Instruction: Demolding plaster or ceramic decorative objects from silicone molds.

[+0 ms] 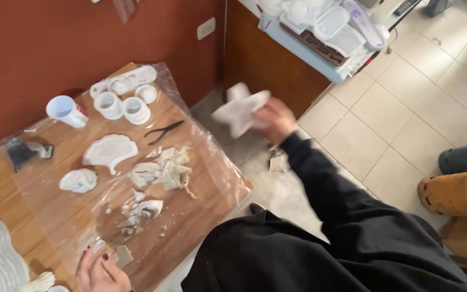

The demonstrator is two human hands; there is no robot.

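- A white star-shaped mould (240, 110) is gripped by the right hand (274, 120) and held out over the floor (406, 108), well clear of the worktop (190, 216).
- The left hand (99, 273) is laid flat, fingers released, on the plastic sheet (212, 162) at the worktop's near edge, holding nothing.
- Just beside it, grey shards (136, 216) are scattered; pliers (163, 131) and a cup (67, 110) lie farther off.
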